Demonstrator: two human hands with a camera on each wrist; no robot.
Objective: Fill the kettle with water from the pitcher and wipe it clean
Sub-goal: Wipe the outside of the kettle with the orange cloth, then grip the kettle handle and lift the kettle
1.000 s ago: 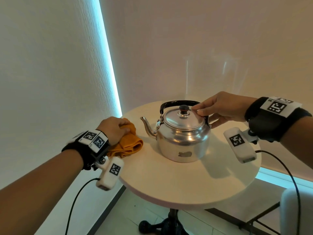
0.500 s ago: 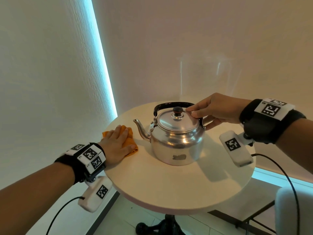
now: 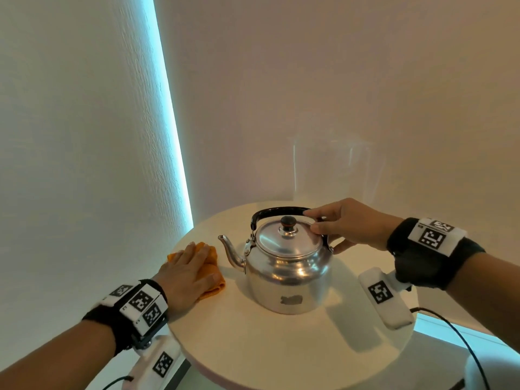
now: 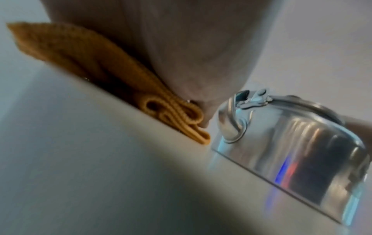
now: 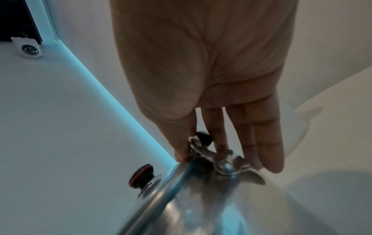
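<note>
A shiny steel kettle (image 3: 287,266) with a black handle stands mid-table, its lid on, spout pointing left. My right hand (image 3: 309,220) touches its right side: the index finger lies on the handle's end, the thumb on the lid's rim. In the right wrist view the fingers (image 5: 267,143) run fairly straight past the handle's hinge, near the lid knob (image 5: 142,174). Left of the spout, my left hand (image 3: 202,263) lies flat on a folded orange cloth (image 3: 213,282); the left wrist view shows cloth (image 4: 120,76) and kettle (image 4: 302,151) side by side. Behind the kettle a clear pitcher (image 3: 334,170) shows only faintly.
The small round white table (image 3: 281,347) stands in a corner, with walls close behind and to the left. A lit blue strip (image 3: 174,130) runs up the corner. The table's edge is near my left wrist. Camera cables hang below both wrists.
My left hand, which gripped the bunched cloth a second ago, has flattened out on it and pressed it down on the table. My right hand has stayed at the kettle's handle end.
</note>
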